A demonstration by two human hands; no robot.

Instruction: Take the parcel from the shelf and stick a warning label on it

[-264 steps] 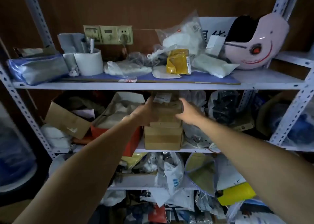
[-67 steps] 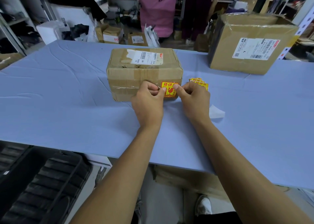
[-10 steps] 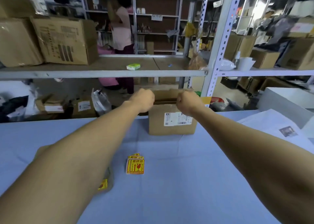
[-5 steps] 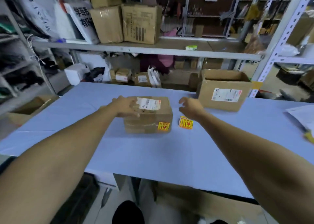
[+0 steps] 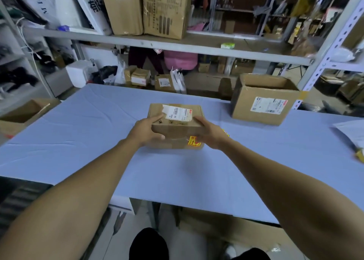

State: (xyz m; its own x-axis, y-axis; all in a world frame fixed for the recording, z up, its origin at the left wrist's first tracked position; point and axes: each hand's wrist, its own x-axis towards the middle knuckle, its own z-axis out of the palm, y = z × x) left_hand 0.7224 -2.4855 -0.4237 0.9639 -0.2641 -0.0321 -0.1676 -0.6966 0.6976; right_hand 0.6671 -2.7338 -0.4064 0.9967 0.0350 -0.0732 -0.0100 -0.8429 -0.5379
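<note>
R hand (image 5: 211,134) now on parcel (image 5: 178,124) | both hands' fingers gripping it | label (image 5: 194,141) on front

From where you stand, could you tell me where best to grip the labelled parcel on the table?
By its two short ends, one from each side, as the left hand and right hand do. The parcel lies flat, and this leaves its warning label uncovered.

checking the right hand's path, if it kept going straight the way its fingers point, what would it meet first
The right hand is already on the parcel, fingers angled up-left across its top; going on, it would likely meet the white shipping label first.
</note>
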